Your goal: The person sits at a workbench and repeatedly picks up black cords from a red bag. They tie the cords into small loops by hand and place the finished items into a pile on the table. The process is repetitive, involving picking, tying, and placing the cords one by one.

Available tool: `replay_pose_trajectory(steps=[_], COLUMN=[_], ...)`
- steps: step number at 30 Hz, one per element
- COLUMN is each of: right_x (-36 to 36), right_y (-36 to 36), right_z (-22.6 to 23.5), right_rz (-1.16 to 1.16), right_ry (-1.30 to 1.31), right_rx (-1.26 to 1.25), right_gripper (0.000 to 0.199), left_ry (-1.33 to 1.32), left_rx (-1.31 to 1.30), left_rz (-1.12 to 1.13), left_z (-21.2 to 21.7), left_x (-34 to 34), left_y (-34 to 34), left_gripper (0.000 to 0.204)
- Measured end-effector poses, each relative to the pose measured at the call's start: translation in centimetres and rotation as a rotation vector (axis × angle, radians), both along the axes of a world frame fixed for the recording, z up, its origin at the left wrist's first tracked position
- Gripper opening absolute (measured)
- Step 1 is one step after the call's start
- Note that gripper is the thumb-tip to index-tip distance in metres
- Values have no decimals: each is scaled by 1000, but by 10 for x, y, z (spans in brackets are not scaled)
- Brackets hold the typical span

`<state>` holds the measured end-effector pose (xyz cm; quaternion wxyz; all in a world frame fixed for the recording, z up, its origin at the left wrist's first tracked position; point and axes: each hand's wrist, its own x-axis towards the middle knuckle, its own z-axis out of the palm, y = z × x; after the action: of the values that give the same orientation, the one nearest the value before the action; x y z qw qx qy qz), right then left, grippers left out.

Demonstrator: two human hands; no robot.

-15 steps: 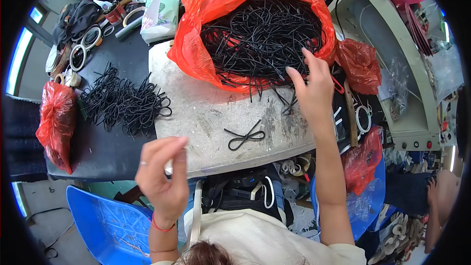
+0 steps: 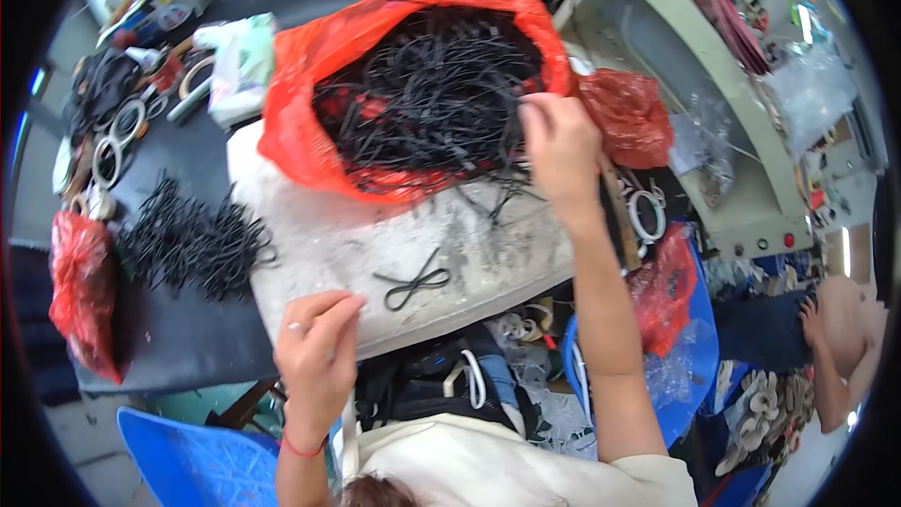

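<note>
Two hands sit well apart. The right hand (image 2: 561, 155) is at the right side of a red plastic bag (image 2: 296, 61), its bent fingers beside the tangled black cords (image 2: 432, 84), which lie to their left; whether they grip a strand, I cannot tell. The left hand (image 2: 317, 352) is nearer the looped cord (image 2: 413, 285), which lies just right of its curled fingers on the pale board (image 2: 314, 249), long axis roughly left to right. Those fingers show nothing held; whether their tips meet is unclear. A blue bin (image 2: 704, 371) holds red plastic (image 2: 668, 296).
</note>
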<state>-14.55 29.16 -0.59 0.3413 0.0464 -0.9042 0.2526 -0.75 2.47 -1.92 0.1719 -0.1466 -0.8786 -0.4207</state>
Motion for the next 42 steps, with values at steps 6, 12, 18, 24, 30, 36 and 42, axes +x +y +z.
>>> replay_pose_trajectory(steps=[6,12,18,24,30,36,42], right_x=[84,133,137,139,127,128,121], right_y=[-41,-65,-69,-70,-48,-62,-77], right_z=[-11,-46,-51,-52,-35,23,29], right_rz=[265,388,385,404,272,526,556], right_ry=[-214,-220,-278,-247,-458,-332,-150], right_rx=[-85,-107,-120,-19,-603,-148,-69], right_gripper=[6,15,19,17,13,17,23], left_ry=[-32,1,5,59,-84,36,-552], left_rx=[-75,-323,-467,-654,-280,-122,280], left_rz=[-80,-93,-135,-121,-191,-177,-264], left_z=[-28,-34,-36,-32,-14,25,29], left_x=[12,13,12,24,22,-1,-3], left_y=[19,45,43,42,28,5,-6], left_gripper=[30,34,37,42,44,32,20])
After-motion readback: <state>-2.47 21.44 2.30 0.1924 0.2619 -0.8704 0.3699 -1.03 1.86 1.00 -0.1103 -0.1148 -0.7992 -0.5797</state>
